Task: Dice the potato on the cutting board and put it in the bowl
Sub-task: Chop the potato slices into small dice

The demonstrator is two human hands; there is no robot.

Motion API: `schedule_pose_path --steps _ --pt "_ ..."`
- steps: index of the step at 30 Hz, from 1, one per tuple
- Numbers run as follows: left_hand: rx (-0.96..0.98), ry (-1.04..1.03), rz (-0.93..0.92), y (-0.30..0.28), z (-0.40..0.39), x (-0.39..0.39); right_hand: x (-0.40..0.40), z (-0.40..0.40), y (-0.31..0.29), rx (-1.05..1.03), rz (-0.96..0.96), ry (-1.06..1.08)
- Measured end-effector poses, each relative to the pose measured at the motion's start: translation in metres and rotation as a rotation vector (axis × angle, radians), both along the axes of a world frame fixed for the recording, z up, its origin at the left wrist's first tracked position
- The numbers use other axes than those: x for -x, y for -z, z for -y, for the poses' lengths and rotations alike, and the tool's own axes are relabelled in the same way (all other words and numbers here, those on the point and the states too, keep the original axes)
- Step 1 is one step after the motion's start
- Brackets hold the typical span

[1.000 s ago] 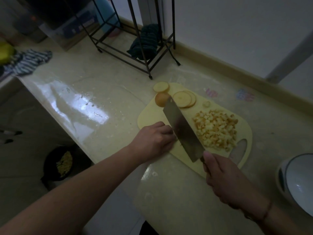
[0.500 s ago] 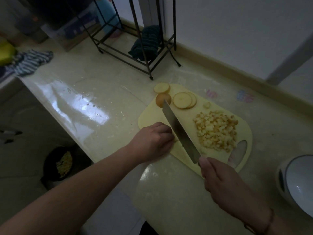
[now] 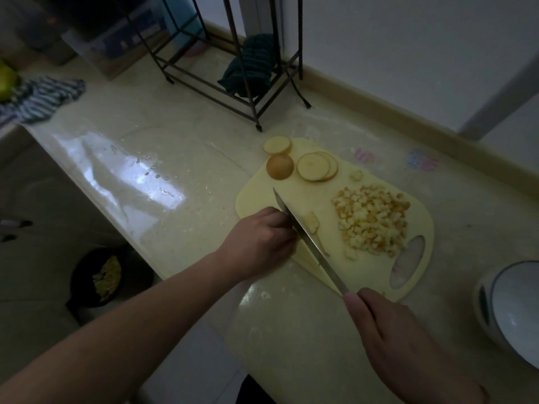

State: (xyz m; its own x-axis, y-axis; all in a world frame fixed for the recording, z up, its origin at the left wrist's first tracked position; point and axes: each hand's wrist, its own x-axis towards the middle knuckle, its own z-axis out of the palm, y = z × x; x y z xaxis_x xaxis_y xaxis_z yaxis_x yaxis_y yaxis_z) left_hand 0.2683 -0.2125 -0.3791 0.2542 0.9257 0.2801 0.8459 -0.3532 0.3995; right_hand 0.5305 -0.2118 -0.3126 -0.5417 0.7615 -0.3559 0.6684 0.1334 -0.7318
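Moved: since a moment ago the knife (image 3: 309,242) has turned so only its thin edge shows, and it has come down on the cutting board (image 3: 326,196). A cut strip (image 3: 311,222) now shows beside the blade, where none could be seen before.
Right hand: the right hand (image 3: 408,342) is wrapped around the knife handle, near the front edge of the board. Holding it at the back end lets the long blade reach across the board.
Left hand: the left hand (image 3: 262,242) sits on the board with its fingers curled under, right against the blade. It seems to press down on a piece of potato, but that piece is hidden, so I cannot tell just how it holds it. Curled fingers keep the tips away from the sharp edge.
Diced potato: a pile of small cubes (image 3: 373,221) lies on the right side of the board, pushed away from the knife so there is room to cut.
Left to cut: round slices (image 3: 316,167), one more slice (image 3: 277,144) and a brown end piece (image 3: 279,167) wait at the far end of the board.
Bowl: the white bowl (image 3: 513,304) stands on the counter (image 3: 180,141) to the right, apart from the board. No potato shows in it yet.
How far: I think about half is diced, and nothing has gone in the bowl.
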Motion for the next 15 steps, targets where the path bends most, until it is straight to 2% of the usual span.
schedule_pose_path --steps 10,15 --pt "-0.019 0.018 0.003 -0.001 -0.001 0.0 0.026 -0.021 0.005 0.001 -0.007 -0.026" --pt "-0.012 0.025 0.002 -0.001 -0.002 0.0 0.016 -0.036 -0.002 0.325 -0.08 0.123"
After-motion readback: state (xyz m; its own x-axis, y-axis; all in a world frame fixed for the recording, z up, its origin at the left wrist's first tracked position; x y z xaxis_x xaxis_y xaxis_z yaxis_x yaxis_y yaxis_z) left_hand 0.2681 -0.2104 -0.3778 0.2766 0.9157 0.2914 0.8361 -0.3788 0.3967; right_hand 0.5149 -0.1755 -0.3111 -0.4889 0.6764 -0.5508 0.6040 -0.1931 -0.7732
